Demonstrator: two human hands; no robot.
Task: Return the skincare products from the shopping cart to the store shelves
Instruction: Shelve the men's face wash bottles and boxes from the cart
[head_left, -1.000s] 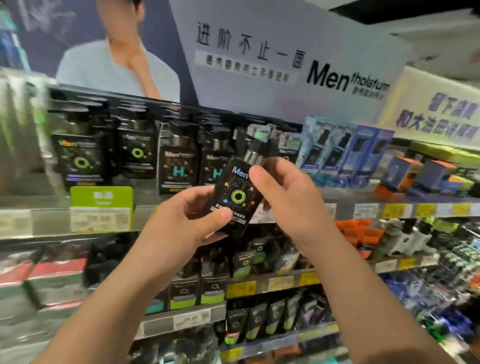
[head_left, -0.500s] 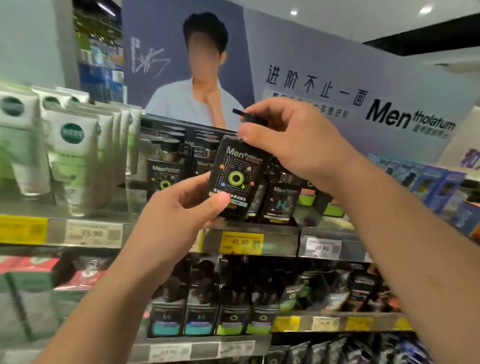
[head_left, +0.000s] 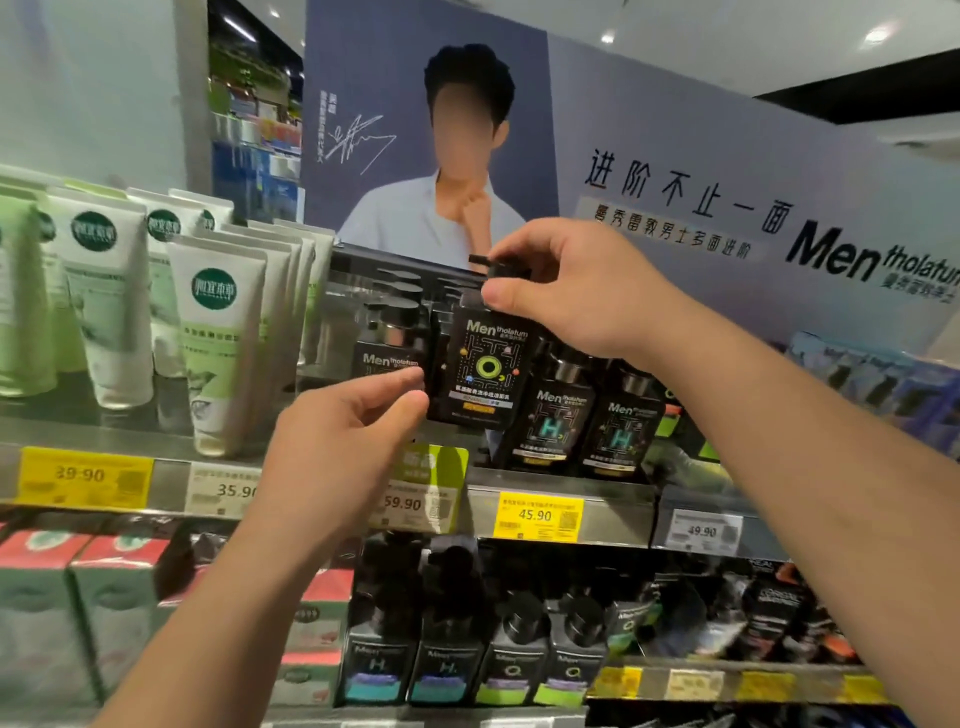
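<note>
Black pump bottle (head_left: 480, 371) — both hands — shelf edge (head_left: 561, 501).

Layout at top shelf, head view.

Pump bottle (head_left: 485, 364) was held upright at the front of the top shelf (head_left: 561, 491); right hand (head_left: 576, 296) was above it on the pump head, left hand (head_left: 343, 441) near and low at its left edge. Another pump bottle (head_left: 387, 343) stood just left and behind; two H-marked bottles (head_left: 587, 415) stood just right. Tubes (head_left: 218, 332) stood further left on the same level. Price tags (head_left: 535, 517) ran along the shelf edge below. Lower shelf bottles (head_left: 467, 660) sat underneath, boxes (head_left: 78, 597) to their left. Poster (head_left: 675, 208) rose behind the shelf.
</note>
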